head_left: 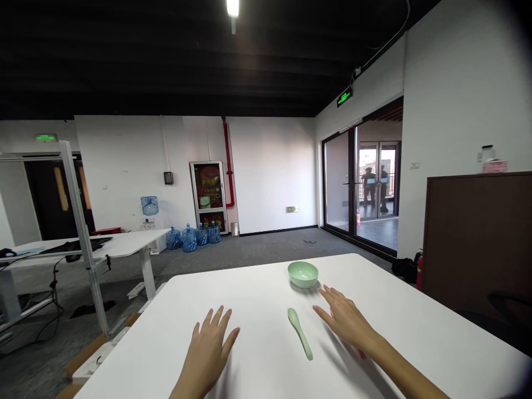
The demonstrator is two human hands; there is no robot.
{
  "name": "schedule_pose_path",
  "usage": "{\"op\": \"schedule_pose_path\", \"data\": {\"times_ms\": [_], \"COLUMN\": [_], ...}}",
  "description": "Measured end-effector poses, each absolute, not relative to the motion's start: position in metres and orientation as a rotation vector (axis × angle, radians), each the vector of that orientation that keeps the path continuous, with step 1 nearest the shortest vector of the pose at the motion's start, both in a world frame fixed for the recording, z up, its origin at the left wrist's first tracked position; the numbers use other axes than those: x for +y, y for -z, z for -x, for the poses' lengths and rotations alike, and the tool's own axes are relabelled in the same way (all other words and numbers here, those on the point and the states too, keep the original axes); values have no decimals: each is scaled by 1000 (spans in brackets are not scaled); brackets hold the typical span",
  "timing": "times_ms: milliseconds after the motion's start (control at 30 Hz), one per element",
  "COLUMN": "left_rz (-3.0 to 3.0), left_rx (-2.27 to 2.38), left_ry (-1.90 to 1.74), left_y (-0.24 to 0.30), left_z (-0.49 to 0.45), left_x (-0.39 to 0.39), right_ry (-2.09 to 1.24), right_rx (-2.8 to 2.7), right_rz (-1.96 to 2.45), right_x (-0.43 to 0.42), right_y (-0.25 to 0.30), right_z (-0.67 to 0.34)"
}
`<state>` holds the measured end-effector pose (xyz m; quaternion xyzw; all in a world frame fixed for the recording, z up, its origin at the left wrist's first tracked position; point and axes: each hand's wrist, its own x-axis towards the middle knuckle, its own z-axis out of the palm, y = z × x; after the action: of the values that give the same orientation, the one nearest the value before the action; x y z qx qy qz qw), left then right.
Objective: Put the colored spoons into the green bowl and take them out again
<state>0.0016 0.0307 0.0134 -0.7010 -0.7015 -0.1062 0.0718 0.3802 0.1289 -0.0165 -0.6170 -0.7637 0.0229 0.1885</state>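
Observation:
A pale green bowl (303, 275) stands upright near the far side of the white table (249, 310). In front of it lies a matching green spoon (300, 333), its scoop toward the bowl and its handle toward me. My right hand (347, 316) hovers just right of the spoon, fingers stretched out, with the fingertips close to the bowl's right side and nothing held. Left of the spoon, my left hand (210, 346) is spread above the table, thumb apart, also holding nothing.
A second white table (137, 238) with a metal frame post (81, 221) stands to the left. Several blue water jugs (189, 239) are on the floor by the back wall. A dark brown cabinet (477, 238) rises on the right, near glass doors (353, 183). Cardboard boxes (85, 354) sit below my table's left edge.

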Motion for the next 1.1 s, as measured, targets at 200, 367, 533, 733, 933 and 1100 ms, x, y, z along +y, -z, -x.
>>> {"op": "schedule_pose_path", "data": {"times_ms": [200, 367, 533, 733, 933, 1100], "left_rz": [2105, 2106, 2103, 2113, 2119, 2130], "left_rx": [-2102, -2101, -2077, -2072, -2086, -2092], "left_ry": [313, 321, 364, 382, 336, 323], "left_y": [-13, -13, -10, -7, -11, -10], "left_z": [-1, -2, -1, 2, -1, -2], "left_x": [32, 33, 34, 33, 32, 31], "right_ry": [-59, -71, -64, 12, 59, -142], "right_rx": [-2145, -2139, -2116, -2024, -2009, -2045], "right_rz": [1725, 1729, 1678, 1647, 1943, 2060], "right_x": [128, 128, 126, 121, 118, 109], "right_y": [13, 14, 16, 3, -2, 9], "right_z": [-380, -380, -381, -394, -405, -404]}}
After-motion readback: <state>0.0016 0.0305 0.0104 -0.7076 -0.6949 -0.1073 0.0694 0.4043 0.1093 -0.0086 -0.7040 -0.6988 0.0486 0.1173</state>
